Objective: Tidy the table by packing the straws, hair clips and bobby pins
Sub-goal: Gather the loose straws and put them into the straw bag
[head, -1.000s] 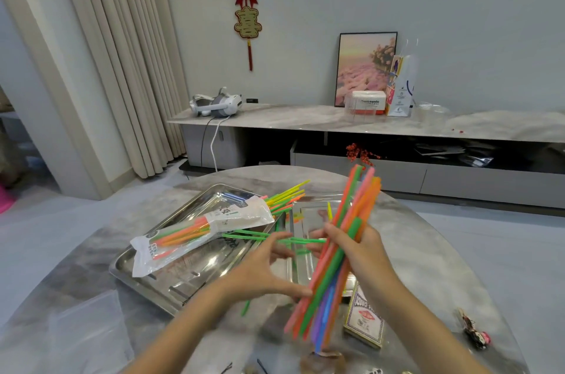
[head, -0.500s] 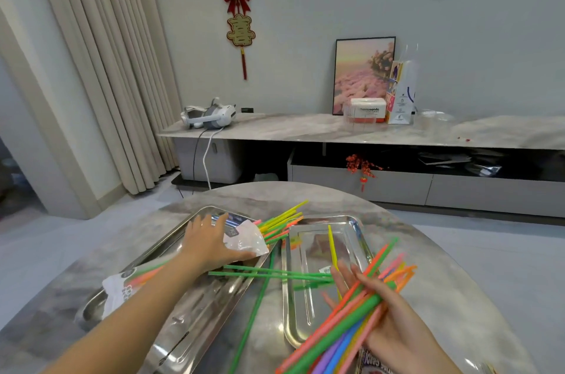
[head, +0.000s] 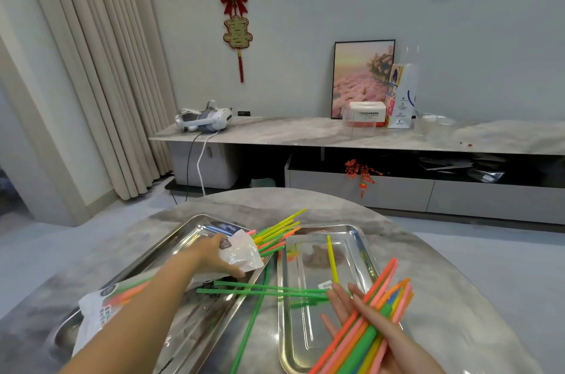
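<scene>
- The round tabletop (head: pixel 428 266) curves away at its far edge. Grey marble shows past the far ends of both trays and to the right of the right tray.
- The left tray (head: pixel 189 230) lies at a slant and the right tray (head: pixel 360 239) runs straight away from me. Their far corners are close, with a narrow gap between the rims. The near ends of both run out of view at the bottom.
- One long green straw (head: pixel 253 315) lies along that gap, and two green straws (head: pixel 263 288) bridge it from the left tray into the right one.
- My left hand (head: pixel 211 257) reaches across the left tray and holds the white packet (head: pixel 241 254) near its mouth, thumb curled under its near edge. The fingers are hidden behind the plastic.
- The packet lies lengthwise in the left tray, its closed end under my forearm. Packed straws (head: pixel 275 236) in yellow, green and orange stick out of its mouth toward the right tray's far corner.
- The right tray holds a single yellow straw (head: pixel 331 257), lying lengthwise.
- My right hand (head: pixel 379 334) is palm up over the right tray's near right rim. Its fingers are stretched out, and one is laid over a fanned bundle of straws (head: pixel 367 321), pinning it.
</scene>
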Tool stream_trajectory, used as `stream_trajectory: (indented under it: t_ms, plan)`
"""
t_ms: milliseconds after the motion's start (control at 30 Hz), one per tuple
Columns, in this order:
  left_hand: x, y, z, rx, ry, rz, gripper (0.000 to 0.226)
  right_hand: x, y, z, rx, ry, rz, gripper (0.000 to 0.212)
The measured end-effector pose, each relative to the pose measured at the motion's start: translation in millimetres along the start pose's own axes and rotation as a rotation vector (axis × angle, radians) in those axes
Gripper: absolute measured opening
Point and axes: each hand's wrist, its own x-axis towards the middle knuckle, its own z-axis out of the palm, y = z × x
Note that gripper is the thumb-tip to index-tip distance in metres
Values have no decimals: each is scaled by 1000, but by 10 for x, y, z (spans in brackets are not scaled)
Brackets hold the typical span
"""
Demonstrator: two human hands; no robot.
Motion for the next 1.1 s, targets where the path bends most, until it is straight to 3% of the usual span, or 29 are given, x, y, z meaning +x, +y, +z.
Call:
stream_trajectory:
  t_ms: [133,300,367,500,600,633,767,933,1100]
  plan:
    - [78,-2,36,123,4,15,111,-3,-78,44,-31,8,-11,73]
    - [57,75,104,202,236,54,91,0,-76,50,-66,77,-6,103]
    - [8,85,74,195,362,89,79,-21,-75,82,-76,86,10,94]
    - [-194,68,-29,124,503,137,77,-94,-76,170,-46,107,43,78]
    - [-488,89,-131,2,606,232,79,-223,-140,279,-32,122,45,38]
    - [-612,114,-176,-42,637,263,77,-267,-169,296,-21,122,45,38]
    - [-1224,290,-369,-193,810,325,68,-495,-280,349,41,112,38,91]
    - [-2084,459,-520,-384,921,314,71,-817,-389,547,45,65,-16,90]
    - [-2669,390,-500,-401,1035,288,76,-1047,-288,680,31,28,-6,95]
